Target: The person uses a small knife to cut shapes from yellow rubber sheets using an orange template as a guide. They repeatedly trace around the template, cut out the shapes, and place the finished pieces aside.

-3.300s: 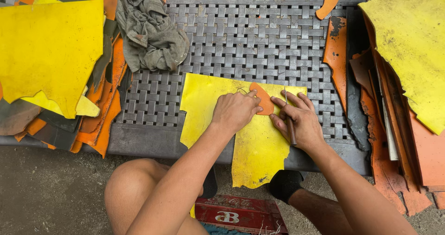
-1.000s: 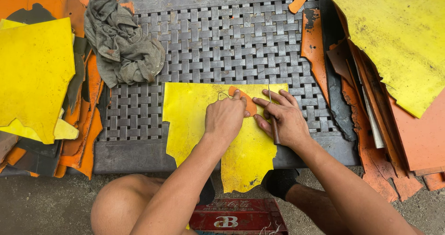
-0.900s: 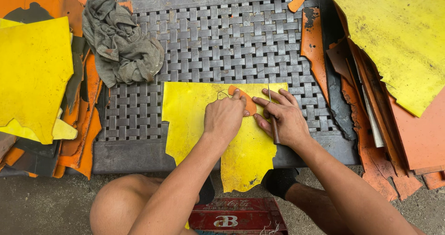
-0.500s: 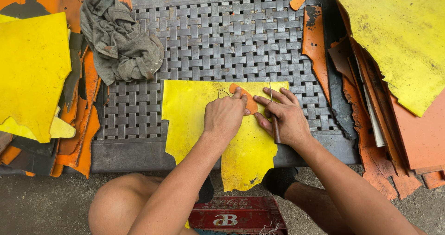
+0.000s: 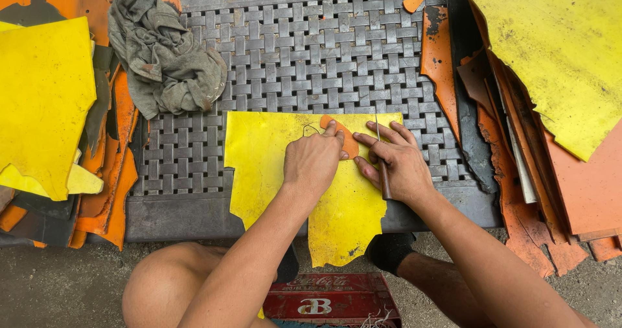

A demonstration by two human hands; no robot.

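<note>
Left hand (image 5: 314,163) lies fingers-down, pinning the orange template (image 5: 341,135) onto the yellow sheet (image 5: 272,166) (near edge of woven mat (image 5: 291,56)). Right hand (image 5: 398,163) curls around a thin blade (image 5: 381,156) just right of the template.

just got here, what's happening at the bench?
A person sits at a woven grey metal-strip bench. Their left hand presses a small orange oval template onto a yellow leather-like sheet. The right hand holds a thin knife with a brown handle, blade at the template's edge. A crumpled grey rag and stacks of yellow and orange offcuts lie alongside.
</note>
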